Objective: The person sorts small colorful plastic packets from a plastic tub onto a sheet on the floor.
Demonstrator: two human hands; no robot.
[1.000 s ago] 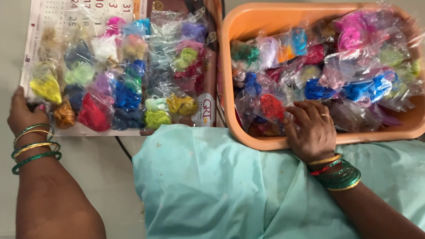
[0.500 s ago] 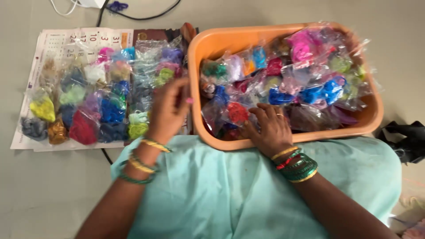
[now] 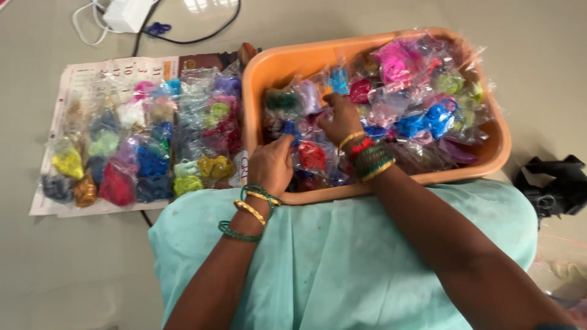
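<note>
A pale grey floor point(image 3: 428, 18) carries everything. On it lie a calendar sheet point(image 3: 79, 76) at left, a white adapter with cables point(image 3: 125, 13) beyond it, and a black cloth point(image 3: 559, 183) at right. An orange tub point(image 3: 287, 64) rests partly on the floor beside the sheet.

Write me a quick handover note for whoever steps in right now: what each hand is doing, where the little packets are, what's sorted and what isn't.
Left hand: inside the orange tub at its near left corner, fingers down among the packets; grip not clear.
Right hand: deeper in the tub, resting on the clear packets of coloured thread; grip hidden.
Laid out: many packets in rows on the calendar sheet on the floor, left of the tub.
Left: the tub is still piled with packets.
Nearby: a white charger and cable beyond the sheet, black cloth to the right.
</note>
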